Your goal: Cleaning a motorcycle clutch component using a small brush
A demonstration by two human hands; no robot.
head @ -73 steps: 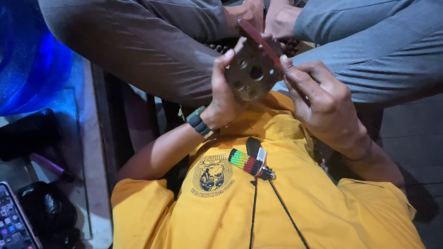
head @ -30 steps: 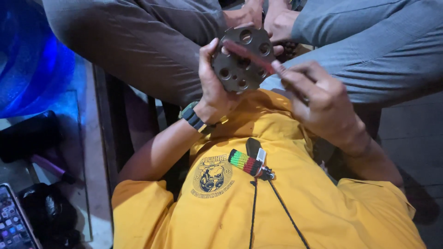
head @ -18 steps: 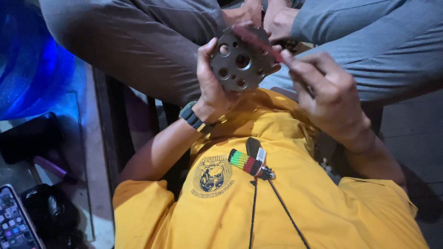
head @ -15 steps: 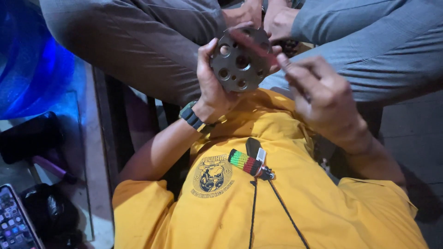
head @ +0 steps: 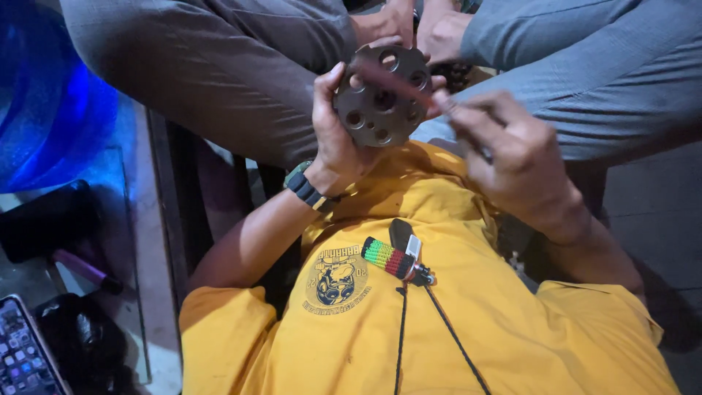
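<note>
At nine o'clock a blue water jug [head: 51, 95] glows, with a phone [head: 25, 355] at the lower corner. Toward centre, the left hand [head: 338, 135], a dark watch [head: 306, 186] on its wrist, has its fingers [head: 327, 88] wrapped around the rim of a round metal disc with holes [head: 380, 99], held up at twelve o'clock, face toward the camera. At three o'clock of the disc, the right hand [head: 512, 157] pinches a thin reddish rod [head: 398, 80], its long axis slanting from four o'clock up to ten across the disc's face.
</note>
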